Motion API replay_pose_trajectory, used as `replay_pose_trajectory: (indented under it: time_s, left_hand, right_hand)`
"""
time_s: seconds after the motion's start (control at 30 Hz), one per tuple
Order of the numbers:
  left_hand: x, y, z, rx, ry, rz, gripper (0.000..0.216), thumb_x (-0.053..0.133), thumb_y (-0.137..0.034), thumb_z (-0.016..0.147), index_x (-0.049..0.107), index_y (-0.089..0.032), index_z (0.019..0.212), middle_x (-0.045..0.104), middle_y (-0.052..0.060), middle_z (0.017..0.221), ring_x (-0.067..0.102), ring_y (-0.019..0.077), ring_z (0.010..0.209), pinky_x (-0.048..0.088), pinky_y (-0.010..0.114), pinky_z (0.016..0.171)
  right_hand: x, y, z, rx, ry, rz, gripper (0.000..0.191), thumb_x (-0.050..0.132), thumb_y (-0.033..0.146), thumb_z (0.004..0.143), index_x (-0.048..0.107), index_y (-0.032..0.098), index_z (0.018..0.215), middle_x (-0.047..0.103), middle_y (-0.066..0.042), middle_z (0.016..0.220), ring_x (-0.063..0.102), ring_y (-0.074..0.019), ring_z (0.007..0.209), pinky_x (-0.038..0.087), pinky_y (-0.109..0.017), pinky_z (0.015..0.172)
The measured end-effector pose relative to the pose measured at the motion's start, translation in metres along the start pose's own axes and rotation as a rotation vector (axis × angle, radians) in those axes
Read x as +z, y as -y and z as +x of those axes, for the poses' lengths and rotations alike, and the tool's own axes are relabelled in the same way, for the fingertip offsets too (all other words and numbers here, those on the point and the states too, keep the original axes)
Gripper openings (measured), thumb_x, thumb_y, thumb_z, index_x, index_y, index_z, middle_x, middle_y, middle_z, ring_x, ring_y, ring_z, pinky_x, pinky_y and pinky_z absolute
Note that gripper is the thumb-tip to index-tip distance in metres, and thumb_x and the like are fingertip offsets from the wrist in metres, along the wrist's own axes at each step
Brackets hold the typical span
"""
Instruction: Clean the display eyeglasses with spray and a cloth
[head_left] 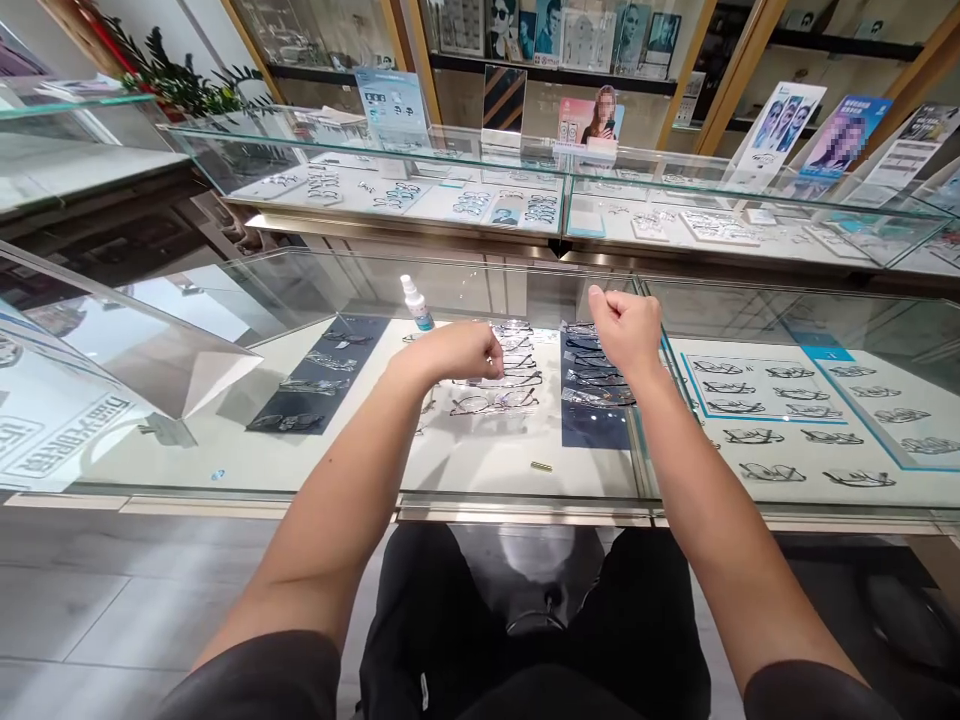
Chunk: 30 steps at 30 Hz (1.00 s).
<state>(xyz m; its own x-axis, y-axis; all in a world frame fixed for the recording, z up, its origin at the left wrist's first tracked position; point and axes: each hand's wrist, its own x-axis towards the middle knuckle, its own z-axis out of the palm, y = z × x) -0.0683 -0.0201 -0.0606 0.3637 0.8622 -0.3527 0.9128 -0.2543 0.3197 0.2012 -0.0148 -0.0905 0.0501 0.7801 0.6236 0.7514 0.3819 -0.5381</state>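
Observation:
Above the glass counter [450,485], my left hand [466,352] is closed with its wrist bent and fingers curled down. What it holds, if anything, is hidden. My right hand [628,325] makes a fist with the thumb uppermost, and its inside does not show either. Beneath and beside the left hand are rows of eyeglasses [493,402]; more glasses lie on a dark mat [596,432] below the right hand. Just beyond the left wrist stands a white spray bottle [417,303] with a blue-marked lower part.
Left of my arms, another dark mat [306,392] bears several glasses. A large clear sign holder [172,350] rises at the left. Framed glasses fill the right case [780,390]. A small gold-green bar [541,466] lies near the front edge. Behind runs a second display case [442,215].

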Motion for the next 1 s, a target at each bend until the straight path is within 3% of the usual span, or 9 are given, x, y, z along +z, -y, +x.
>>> replay_pose_trajectory:
  time_s: [0.13,0.27,0.5,0.63,0.83,1.0]
  left_hand:
    - [0.003,0.001,0.004,-0.041,0.036,0.012,0.013,0.074,-0.03,0.077,0.083,-0.026,0.084,0.083,0.003,0.09,0.071,0.0215,0.083,0.044,0.031,0.07]
    - [0.005,0.001,0.006,-0.086,0.036,0.028,0.011,0.077,-0.03,0.076,0.083,-0.025,0.084,0.083,0.004,0.093,0.072,0.023,0.085,0.045,0.031,0.072]
    - [0.004,0.006,0.009,-0.137,0.038,0.043,0.015,0.08,-0.031,0.075,0.084,-0.026,0.088,0.084,0.005,0.096,0.072,0.0236,0.085,0.045,0.03,0.072]
    - [0.0,0.01,0.009,-0.118,0.009,0.048,0.016,0.079,-0.034,0.075,0.085,-0.027,0.088,0.083,0.004,0.094,0.071,0.0234,0.083,0.044,0.03,0.071]
    - [0.0,0.012,0.014,-0.076,-0.182,0.097,0.024,0.078,-0.037,0.081,0.084,-0.027,0.102,0.081,0.006,0.098,0.068,0.0238,0.084,0.039,0.03,0.069]
    - [0.007,0.016,0.026,-0.071,-0.144,0.085,0.019,0.077,-0.034,0.082,0.086,-0.027,0.097,0.08,0.005,0.092,0.065,0.0218,0.08,0.037,0.029,0.069]
  right_hand:
    - [0.004,0.0,-0.002,0.0,0.004,0.012,0.049,0.061,0.04,0.099,0.03,0.026,0.063,0.033,0.004,0.057,0.027,-0.0146,0.058,0.026,-0.036,0.065]
    - [0.009,-0.002,-0.002,-0.024,0.018,0.068,0.011,0.063,0.023,0.089,0.052,0.027,0.087,0.056,0.002,0.074,0.05,-0.0179,0.068,0.038,-0.035,0.071]
    - [0.016,-0.005,-0.003,-0.067,0.097,0.113,0.01,0.057,0.019,0.091,0.053,0.026,0.097,0.068,-0.003,0.091,0.06,-0.02,0.079,0.045,-0.039,0.08]
    - [0.017,-0.008,-0.002,-0.044,0.158,0.178,0.011,0.058,0.019,0.092,0.051,0.026,0.097,0.067,-0.002,0.091,0.059,-0.0183,0.079,0.043,-0.037,0.078]
    - [0.02,-0.012,-0.003,-0.031,0.197,0.209,0.011,0.055,0.017,0.093,0.049,0.027,0.095,0.064,0.0,0.088,0.054,-0.0168,0.075,0.04,-0.036,0.075]
    - [0.022,-0.01,-0.003,-0.009,0.224,0.292,0.01,0.06,0.021,0.092,0.053,0.026,0.096,0.063,0.0,0.087,0.054,-0.016,0.075,0.042,-0.034,0.074]
